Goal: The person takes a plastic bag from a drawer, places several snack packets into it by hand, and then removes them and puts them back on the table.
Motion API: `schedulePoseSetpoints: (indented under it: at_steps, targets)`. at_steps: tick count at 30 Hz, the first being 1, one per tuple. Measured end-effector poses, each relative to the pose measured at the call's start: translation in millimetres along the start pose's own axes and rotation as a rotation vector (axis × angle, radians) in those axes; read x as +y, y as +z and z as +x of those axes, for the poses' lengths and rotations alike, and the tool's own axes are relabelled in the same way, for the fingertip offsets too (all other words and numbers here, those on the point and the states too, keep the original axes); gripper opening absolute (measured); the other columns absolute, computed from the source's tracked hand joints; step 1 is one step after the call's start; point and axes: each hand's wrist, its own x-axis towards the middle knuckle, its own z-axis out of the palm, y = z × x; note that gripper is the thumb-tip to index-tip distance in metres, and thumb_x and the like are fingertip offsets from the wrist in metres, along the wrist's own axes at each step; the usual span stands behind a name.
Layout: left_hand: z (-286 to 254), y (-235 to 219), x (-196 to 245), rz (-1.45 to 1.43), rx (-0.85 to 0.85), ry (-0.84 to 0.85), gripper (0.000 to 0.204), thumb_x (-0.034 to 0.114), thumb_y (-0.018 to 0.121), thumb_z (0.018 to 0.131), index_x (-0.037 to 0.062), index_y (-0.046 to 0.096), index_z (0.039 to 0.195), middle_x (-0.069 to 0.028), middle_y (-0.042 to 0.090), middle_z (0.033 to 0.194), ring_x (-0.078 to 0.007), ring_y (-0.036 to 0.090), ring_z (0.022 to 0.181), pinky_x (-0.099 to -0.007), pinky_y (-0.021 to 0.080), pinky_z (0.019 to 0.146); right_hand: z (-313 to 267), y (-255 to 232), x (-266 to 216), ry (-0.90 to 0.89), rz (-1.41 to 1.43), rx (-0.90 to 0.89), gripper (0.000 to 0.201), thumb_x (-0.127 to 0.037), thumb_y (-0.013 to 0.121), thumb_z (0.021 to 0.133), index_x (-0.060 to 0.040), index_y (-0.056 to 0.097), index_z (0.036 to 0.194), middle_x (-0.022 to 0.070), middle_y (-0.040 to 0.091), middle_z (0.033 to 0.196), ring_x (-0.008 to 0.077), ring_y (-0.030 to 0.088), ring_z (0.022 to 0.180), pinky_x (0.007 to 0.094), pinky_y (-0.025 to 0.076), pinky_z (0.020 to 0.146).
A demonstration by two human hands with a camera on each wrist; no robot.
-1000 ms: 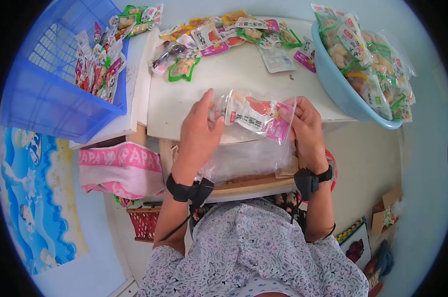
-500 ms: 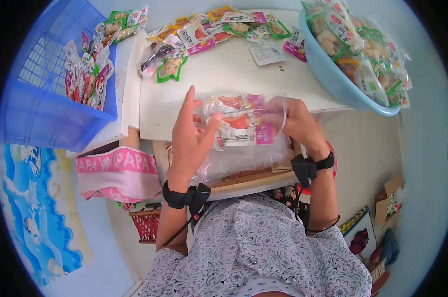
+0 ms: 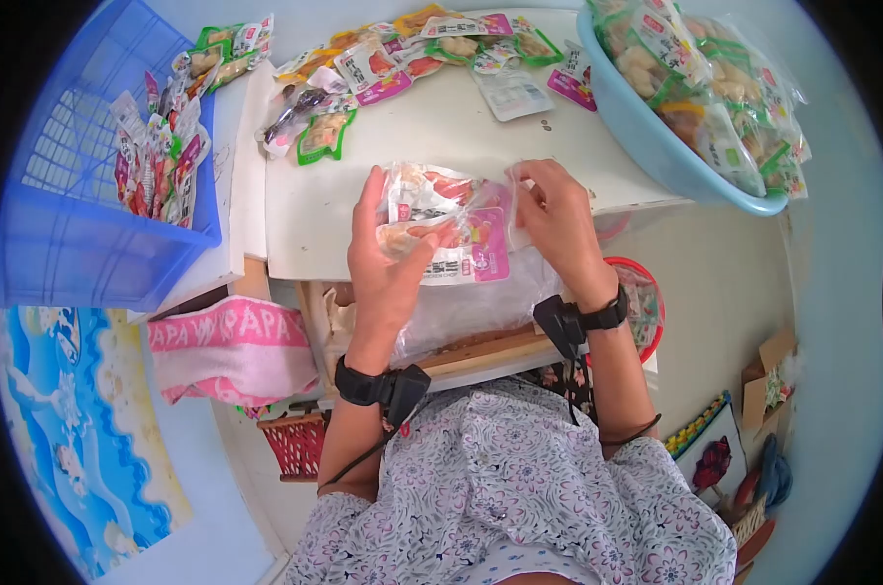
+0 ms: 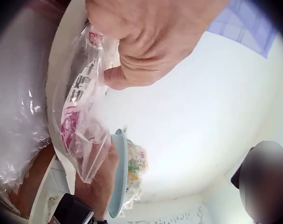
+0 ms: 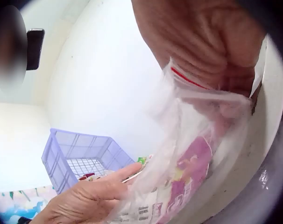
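Note:
In the head view, a clear bag (image 3: 515, 210) with white-and-pink food packets (image 3: 451, 255) inside is held over the table's front edge. My left hand (image 3: 383, 273) grips its left end, thumb on the front and index finger pointing up. At the bag's right end, my right hand (image 3: 563, 229) pinches the edge with curled fingers. The right wrist view shows a red strip (image 5: 190, 78) along that edge, beside my right hand (image 5: 207, 42); those fingertips are partly hidden. The left wrist view has my left hand (image 4: 151, 42) against the bag (image 4: 88, 140).
A blue basket (image 3: 110, 244) with packets stands left. On the right is a light-blue basin (image 3: 636, 146) heaped with bagged packets. Loose packets (image 3: 373, 66) lie along the table's (image 3: 314, 214) back. Clear plastic (image 3: 470, 317) fills an open drawer below; a red-rimmed basket (image 3: 662, 317) sits lower right.
The packets inside the bag have shifted left towards my left hand, which cups their end more closely. My right hand has drawn back to the bag's right edge.

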Motion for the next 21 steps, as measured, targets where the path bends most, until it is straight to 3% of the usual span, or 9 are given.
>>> schedulePoseSetpoints:
  at_steps: [2, 5, 10, 11, 16, 20, 21]
  targets:
    - [-1.8, 1.0, -0.6, -0.078, 0.016, -0.007, 0.091, 0.004, 0.074, 0.084, 0.0016, 0.028, 0.163, -0.0205, 0.040, 0.159, -0.0275, 0.049, 0.137, -0.0410, 0.045, 0.111, 2.5, 0.2, -2.5, -0.022, -0.012, -0.025, 0.016, -0.004, 0.068, 0.091, 0.0021, 0.067, 0.106, 0.0140, 0.067, 0.098, 0.0207, 0.065, 0.072, 0.0338, 0.052, 0.067]
    - [-3.4, -7.4, -10.3, 0.031, 0.028, 0.094, 0.093, 0.004, 0.073, 0.084, 0.0024, 0.025, 0.164, -0.0195, 0.039, 0.160, -0.0272, 0.049, 0.136, -0.0402, 0.047, 0.110, 7.9, -6.6, -12.8, 0.089, -0.063, -0.130, 0.015, -0.003, 0.070, 0.090, 0.0018, 0.067, 0.104, 0.0110, 0.068, 0.094, 0.0168, 0.062, 0.071, 0.0314, 0.051, 0.067]
    - [-3.6, -9.5, -13.9, -0.044, 0.001, 0.120, 0.096, 0.003, 0.072, 0.083, 0.0025, 0.022, 0.165, -0.0194, 0.038, 0.160, -0.0290, 0.046, 0.140, -0.0411, 0.043, 0.114, 11.1, -6.3, 3.5, 0.018, 0.096, -0.101, 0.012, 0.001, 0.069, 0.087, 0.0019, 0.068, 0.099, 0.0050, 0.066, 0.084, 0.0121, 0.056, 0.069, 0.0289, 0.049, 0.065]
    - [-0.3, -12.2, -13.6, 0.048, -0.031, 0.169, 0.095, 0.003, 0.072, 0.083, 0.0019, 0.023, 0.165, -0.0197, 0.037, 0.161, -0.0299, 0.043, 0.143, -0.0418, 0.040, 0.116, 12.1, -5.7, 3.5, 0.021, 0.135, -0.085, 0.012, 0.002, 0.069, 0.087, 0.0019, 0.068, 0.099, 0.0040, 0.066, 0.082, 0.0116, 0.055, 0.068, 0.0286, 0.049, 0.065]
    - [32.0, -27.3, -6.1, 0.308, -0.176, 0.319, 0.095, 0.006, 0.074, 0.083, 0.0044, 0.024, 0.164, -0.0230, 0.027, 0.166, -0.0357, 0.025, 0.156, -0.0450, 0.029, 0.124, 31.0, 20.1, -10.2, -0.096, 0.105, 0.088, 0.011, 0.003, 0.066, 0.088, 0.0015, 0.068, 0.099, 0.0067, 0.068, 0.086, 0.0139, 0.061, 0.073, 0.0301, 0.051, 0.068]
    - [48.5, -31.1, 6.5, 0.483, -0.264, 0.234, 0.091, 0.009, 0.075, 0.082, 0.0102, 0.032, 0.163, -0.0240, 0.019, 0.170, -0.0383, 0.020, 0.158, -0.0459, 0.024, 0.126, 57.1, 36.1, 16.7, -0.186, -0.052, 0.119, 0.011, -0.001, 0.065, 0.093, 0.0010, 0.067, 0.104, 0.0116, 0.071, 0.094, 0.0214, 0.069, 0.081, 0.0335, 0.054, 0.072]
    - [51.0, -34.2, 3.0, 0.499, -0.271, 0.235, 0.090, 0.009, 0.074, 0.081, 0.0107, 0.036, 0.162, -0.0232, 0.017, 0.171, -0.0372, 0.018, 0.159, -0.0461, 0.023, 0.126, 57.8, 36.9, 12.3, -0.177, -0.007, 0.096, 0.012, -0.002, 0.065, 0.095, 0.0010, 0.067, 0.106, 0.0101, 0.071, 0.094, 0.0195, 0.069, 0.085, 0.0324, 0.054, 0.076]
